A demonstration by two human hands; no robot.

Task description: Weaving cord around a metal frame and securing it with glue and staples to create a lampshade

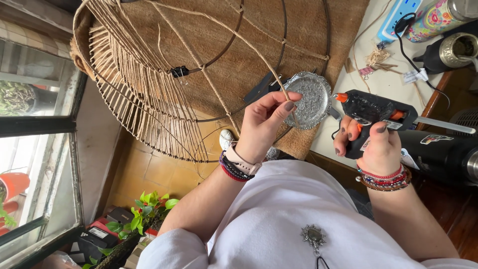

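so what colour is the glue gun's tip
Orange: the glue gun in the right hand has a black body and an orange tip, shown in the head view.

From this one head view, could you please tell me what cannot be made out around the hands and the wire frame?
- Wire frame: its top is cut off by the upper edge.
- Twine: where it ends is hidden inside the left hand.
- Glue gun: the trigger and grip are covered by the right hand; whether glue sits at the orange tip is too small to tell.
- Silver dish: its left edge is hidden by the left thumb.
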